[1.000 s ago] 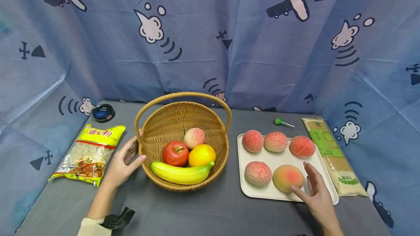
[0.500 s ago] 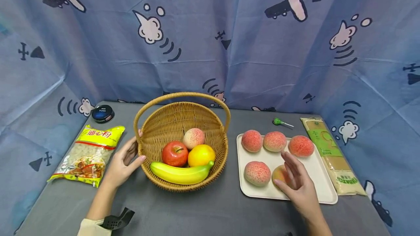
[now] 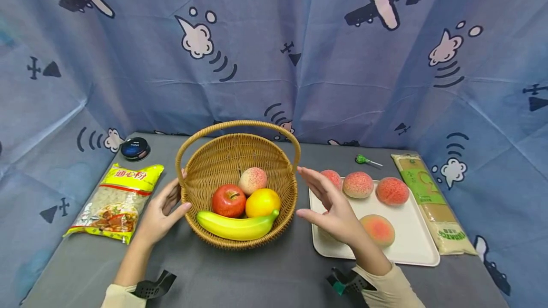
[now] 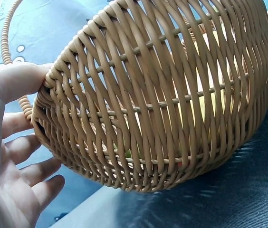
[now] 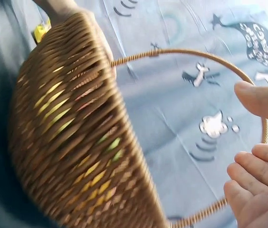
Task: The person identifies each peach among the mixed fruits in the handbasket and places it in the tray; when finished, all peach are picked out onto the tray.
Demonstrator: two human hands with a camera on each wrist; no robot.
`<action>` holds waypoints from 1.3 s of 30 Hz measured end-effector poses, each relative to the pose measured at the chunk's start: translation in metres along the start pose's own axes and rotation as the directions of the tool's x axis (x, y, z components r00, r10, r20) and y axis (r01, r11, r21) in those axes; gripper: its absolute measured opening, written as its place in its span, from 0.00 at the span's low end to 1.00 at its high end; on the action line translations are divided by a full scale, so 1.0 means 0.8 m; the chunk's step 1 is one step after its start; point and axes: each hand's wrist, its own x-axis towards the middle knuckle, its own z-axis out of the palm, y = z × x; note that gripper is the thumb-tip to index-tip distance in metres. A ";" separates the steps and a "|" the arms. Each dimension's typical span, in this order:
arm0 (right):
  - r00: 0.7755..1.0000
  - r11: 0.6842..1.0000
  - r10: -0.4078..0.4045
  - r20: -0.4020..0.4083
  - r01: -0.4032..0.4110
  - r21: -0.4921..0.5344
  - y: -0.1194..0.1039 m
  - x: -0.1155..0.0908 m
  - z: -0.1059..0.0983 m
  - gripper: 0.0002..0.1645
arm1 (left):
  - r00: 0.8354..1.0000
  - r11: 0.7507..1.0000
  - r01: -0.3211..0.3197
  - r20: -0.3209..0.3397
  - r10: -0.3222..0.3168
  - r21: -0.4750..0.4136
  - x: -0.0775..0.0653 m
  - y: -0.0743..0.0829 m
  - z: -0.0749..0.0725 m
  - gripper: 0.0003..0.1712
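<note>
A brown wicker basket (image 3: 239,156) with an arched handle stands mid-table. Inside it lie a peach (image 3: 253,180), a red apple (image 3: 229,200), an orange (image 3: 263,203) and a banana (image 3: 237,226). My left hand (image 3: 160,213) holds the basket's left side, thumb in front and fingers behind, as the left wrist view (image 4: 24,142) also has it. My right hand (image 3: 334,206) hovers just off the basket's right side, fingers relaxed and apart from the thumb, holding nothing. That hand hides part of a white tray (image 3: 413,246) with several peaches (image 3: 358,185).
On the left lie a yellow food bag (image 3: 115,203) and a round dark tin (image 3: 135,149). A green lollipop (image 3: 363,158) lies behind the tray. To the tray's right is a long green-and-tan package (image 3: 432,203). A blue printed curtain (image 3: 257,61) hangs behind the table.
My right hand has moved left from over the tray's front peach to beside the basket's right side. My left hand and the basket have stayed in place.
</note>
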 end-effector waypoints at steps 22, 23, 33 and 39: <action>0.943 0.970 0.244 0.227 -0.240 -0.049 0.040 0.161 0.061 0.42 | 1.000 1.000 -0.009 0.015 0.009 0.011 0.000 -0.002 -0.001 0.38; 0.938 0.966 0.259 0.231 -0.255 -0.047 0.041 0.163 0.062 0.42 | 1.000 1.000 -0.006 0.019 0.006 0.013 0.000 -0.002 -0.001 0.38; 0.895 0.934 0.356 0.269 -0.350 -0.073 0.059 0.175 0.065 0.40 | 1.000 0.999 0.021 0.020 -0.022 0.037 -0.001 -0.003 -0.001 0.38; 0.835 0.899 0.437 0.334 -0.418 -0.129 0.072 0.172 0.063 0.42 | 1.000 0.999 0.017 0.007 -0.017 0.033 0.001 -0.001 0.000 0.39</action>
